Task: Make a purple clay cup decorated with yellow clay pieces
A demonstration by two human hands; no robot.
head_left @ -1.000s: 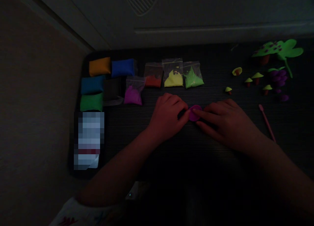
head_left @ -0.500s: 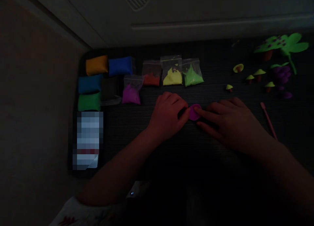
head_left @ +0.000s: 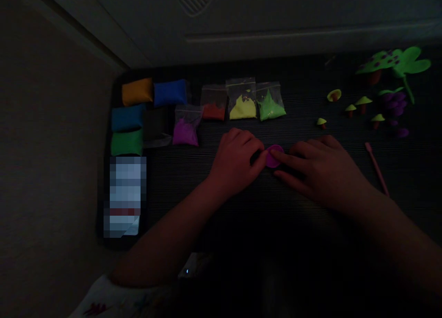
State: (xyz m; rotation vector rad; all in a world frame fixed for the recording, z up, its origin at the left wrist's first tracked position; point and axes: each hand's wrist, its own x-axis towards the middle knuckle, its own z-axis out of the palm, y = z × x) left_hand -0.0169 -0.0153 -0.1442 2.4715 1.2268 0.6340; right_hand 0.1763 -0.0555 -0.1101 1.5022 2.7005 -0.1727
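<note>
A small round purple clay disc (head_left: 276, 161) with a raised rim lies on the dark ridged table between my hands. My left hand (head_left: 240, 156) is closed, with thumb and forefinger pinching the disc's left edge. From the other side, my right hand (head_left: 316, 168) reaches in, its index finger stretched out and pressing on the disc's inner face. The right thumb is apart, below the disc, and the other fingers are loosely bent. Just above my left hand is an opened bag of purple clay (head_left: 185, 131).
Bags of red (head_left: 213, 111), yellow (head_left: 243, 108) and light green clay (head_left: 271, 108) stand behind my hands. More clay packs (head_left: 127, 143) and a lit phone (head_left: 125, 193) are left. Small clay mushrooms (head_left: 362, 105), purple clay grapes (head_left: 394, 103) and a pink tool (head_left: 376, 168) are right.
My right hand has shifted very slightly left, its index finger still on the purple clay disc. My left hand keeps its pinch. The whole view has moved a little.
</note>
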